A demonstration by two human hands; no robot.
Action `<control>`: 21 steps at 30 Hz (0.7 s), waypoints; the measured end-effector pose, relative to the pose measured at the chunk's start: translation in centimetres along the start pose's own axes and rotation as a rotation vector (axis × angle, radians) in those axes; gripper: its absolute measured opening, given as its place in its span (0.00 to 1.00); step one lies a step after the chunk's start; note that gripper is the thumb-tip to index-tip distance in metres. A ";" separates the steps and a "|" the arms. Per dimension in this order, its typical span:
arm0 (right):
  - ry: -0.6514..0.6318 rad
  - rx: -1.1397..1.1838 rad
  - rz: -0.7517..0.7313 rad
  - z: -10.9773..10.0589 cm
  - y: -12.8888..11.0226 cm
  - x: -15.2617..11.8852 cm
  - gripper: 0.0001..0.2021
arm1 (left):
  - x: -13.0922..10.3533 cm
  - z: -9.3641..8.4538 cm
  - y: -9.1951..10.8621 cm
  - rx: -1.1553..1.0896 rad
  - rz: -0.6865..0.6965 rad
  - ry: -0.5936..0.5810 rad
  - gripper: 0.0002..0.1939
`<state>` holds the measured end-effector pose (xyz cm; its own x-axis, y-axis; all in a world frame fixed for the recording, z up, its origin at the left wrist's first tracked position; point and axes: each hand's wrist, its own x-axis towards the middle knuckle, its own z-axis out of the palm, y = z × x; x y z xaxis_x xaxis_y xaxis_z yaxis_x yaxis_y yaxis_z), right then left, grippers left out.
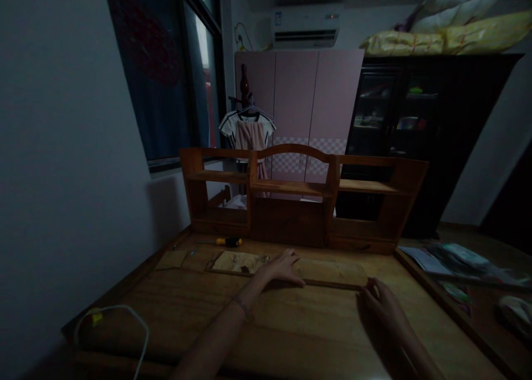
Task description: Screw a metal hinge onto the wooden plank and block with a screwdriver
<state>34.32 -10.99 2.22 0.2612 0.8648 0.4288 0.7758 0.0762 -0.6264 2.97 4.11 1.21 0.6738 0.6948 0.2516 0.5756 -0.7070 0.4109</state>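
Note:
A long, flat wooden board [332, 270] lies on the wooden desk [299, 324], with stained, paper-like patches on its left part. My left hand [282, 268] rests on the middle of the board, its fingers spread. At the board's right end is my right hand [380, 299], with thumb and fingers pinched at the corner. A yellow and black screwdriver [228, 241] lies behind the board on the left. To the left of the board sits a small flat wooden piece [172, 260], with a tiny metal item beside it.
A wooden shelf unit [291, 187] stands along the desk's back edge. A white cable [145, 335] loops over the front left corner. Papers and a plastic-wrapped item [457, 258] lie on a lower surface at the right. A wall [83, 175] borders the left side.

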 end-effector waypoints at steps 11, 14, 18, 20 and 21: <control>0.137 -0.153 -0.260 0.9 2.4 -0.1 0.11 | -13.3 -11.5 -10.9 0.439 -0.920 0.626 0.28; 0.095 -0.122 -0.264 1.2 3.3 0.4 0.12 | -19.7 -13.9 -14.3 0.457 -1.154 0.636 0.33; 0.025 -0.061 -0.196 2.3 3.7 2.2 0.17 | -23.9 -13.3 -16.2 0.519 -1.391 0.604 0.41; -0.003 -0.050 -0.179 2.8 3.6 3.0 0.18 | -24.3 -12.9 -16.5 0.559 -1.408 0.597 0.43; -0.009 -0.054 -0.190 2.9 3.5 3.2 0.18 | -24.2 -12.9 -16.6 0.559 -1.414 0.595 0.44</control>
<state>36.21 -6.46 -0.49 0.1016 0.8420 0.5299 0.8406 0.2122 -0.4984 -28.87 0.70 -0.39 -0.6935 0.6504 0.3099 0.7203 0.6356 0.2779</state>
